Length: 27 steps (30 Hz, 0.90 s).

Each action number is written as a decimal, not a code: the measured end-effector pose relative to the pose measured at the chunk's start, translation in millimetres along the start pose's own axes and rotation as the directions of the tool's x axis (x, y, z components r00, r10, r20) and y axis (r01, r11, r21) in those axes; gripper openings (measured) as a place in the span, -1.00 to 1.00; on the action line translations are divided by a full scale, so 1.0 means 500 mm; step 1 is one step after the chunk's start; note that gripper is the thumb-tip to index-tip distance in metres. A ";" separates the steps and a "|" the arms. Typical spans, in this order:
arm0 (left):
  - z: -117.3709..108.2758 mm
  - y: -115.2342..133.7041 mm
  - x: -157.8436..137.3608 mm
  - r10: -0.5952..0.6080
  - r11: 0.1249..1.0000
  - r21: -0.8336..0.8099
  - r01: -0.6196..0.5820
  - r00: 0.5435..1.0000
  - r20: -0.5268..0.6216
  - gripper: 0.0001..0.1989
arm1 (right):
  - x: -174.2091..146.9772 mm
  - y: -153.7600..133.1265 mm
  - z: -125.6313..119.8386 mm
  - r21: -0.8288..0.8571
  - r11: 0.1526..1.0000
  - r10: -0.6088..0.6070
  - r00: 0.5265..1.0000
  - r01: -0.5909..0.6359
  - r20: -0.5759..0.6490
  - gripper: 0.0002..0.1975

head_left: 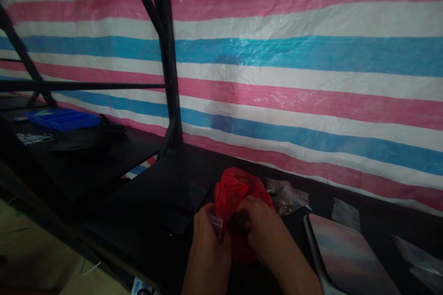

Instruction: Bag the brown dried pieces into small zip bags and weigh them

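Note:
A crumpled red plastic bag stands on the black shelf, directly in front of both hands. My left hand is closed on a small clear zip bag at the red bag's left side. On the other side, my right hand has its fingers curled around the red bag's edge at the opening. Its fingertips are partly hidden, and the inside of the bag is too dark to make out. Just behind the right hand lie clear bags of small brownish pieces.
A flat device with a shiny top lies to the right, near a clear bag and more clear bags. A dark phone-like object lies left. Beyond the black post, a blue tray sits on another shelf.

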<state>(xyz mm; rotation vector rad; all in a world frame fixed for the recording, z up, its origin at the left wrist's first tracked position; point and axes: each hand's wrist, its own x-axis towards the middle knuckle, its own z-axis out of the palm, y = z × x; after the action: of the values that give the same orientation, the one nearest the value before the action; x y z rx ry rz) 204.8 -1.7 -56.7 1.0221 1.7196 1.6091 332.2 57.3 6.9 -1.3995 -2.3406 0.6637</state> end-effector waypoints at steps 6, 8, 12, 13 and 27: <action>-0.007 0.014 0.015 -0.131 0.961 -0.230 0.153 0.985 0.109 -0.48 | -0.014 0.017 0.012 0.088 0.996 0.023 0.999 -0.019 -0.036 -0.52; -0.008 0.019 0.018 -0.149 0.944 -0.283 0.172 0.983 0.103 -0.48 | -0.012 0.021 0.025 0.213 0.977 0.001 0.999 0.009 -0.047 -0.56; -0.007 0.024 0.024 -0.160 0.934 -0.313 0.172 0.985 0.063 -0.45 | -0.003 0.026 0.041 0.501 0.866 0.004 0.999 0.016 -0.039 -0.62; -0.007 0.024 0.025 -0.151 0.938 -0.307 0.160 0.987 0.055 -0.44 | 0.000 0.027 0.041 0.540 0.841 0.013 0.999 0.010 -0.040 -0.63; 0.011 0.038 0.020 0.012 0.986 -0.164 -0.006 0.999 0.035 -0.51 | -0.021 0.044 -0.032 0.672 0.740 0.032 0.996 0.030 -0.080 -0.70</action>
<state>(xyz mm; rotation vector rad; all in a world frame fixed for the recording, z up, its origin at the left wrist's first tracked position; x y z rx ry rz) 206.6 9.1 -37.8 0.9732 1.5324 1.6967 361.1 60.6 7.7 -1.0493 -1.7321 1.2654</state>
